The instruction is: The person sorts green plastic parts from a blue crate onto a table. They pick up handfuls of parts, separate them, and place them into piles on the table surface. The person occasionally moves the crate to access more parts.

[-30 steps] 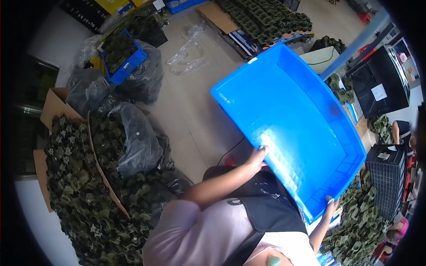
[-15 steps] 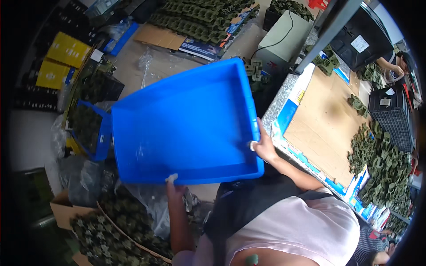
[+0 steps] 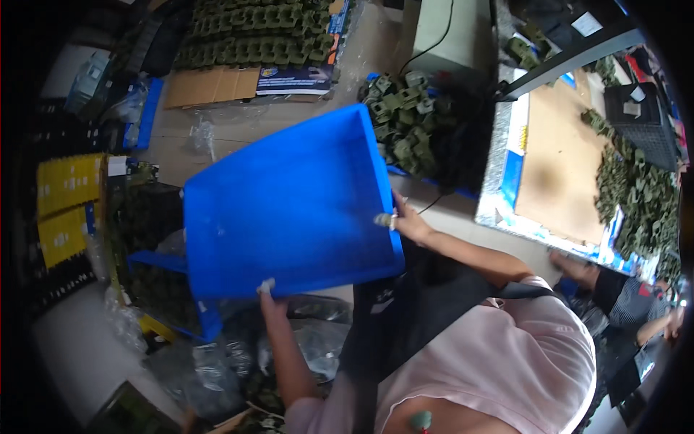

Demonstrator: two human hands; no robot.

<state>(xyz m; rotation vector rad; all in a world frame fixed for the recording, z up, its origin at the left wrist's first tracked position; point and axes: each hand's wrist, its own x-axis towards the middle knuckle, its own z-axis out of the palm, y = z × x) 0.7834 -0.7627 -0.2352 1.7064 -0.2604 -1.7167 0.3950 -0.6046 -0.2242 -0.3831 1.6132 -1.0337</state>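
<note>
A large blue plastic bin [image 3: 289, 202] hangs in front of me, tilted so its bare inside faces up toward me. My left hand [image 3: 268, 293] grips its near rim, with the thumb over the edge. On the right side wall, my right hand [image 3: 406, 223] is closed round the rim, its thumb or finger coverings showing on the inner side. Beyond the bin's right corner lies a heap of olive-green moulded parts [image 3: 405, 116], partly in shadow on the floor.
A worktable [image 3: 560, 166] covered with cardboard stands at right, with piled green parts [image 3: 636, 195] and a black crate [image 3: 640, 119]. Rows of green parts [image 3: 253, 32] lie on cardboard at the back. Yellow boxes [image 3: 69, 210] stand left. Another person [image 3: 636, 311] is at lower right.
My view and body have turned, so the worktable appears farther right. The bin stays in both hands, its right side slightly farther left, and more of the green parts heap beyond it shows.
</note>
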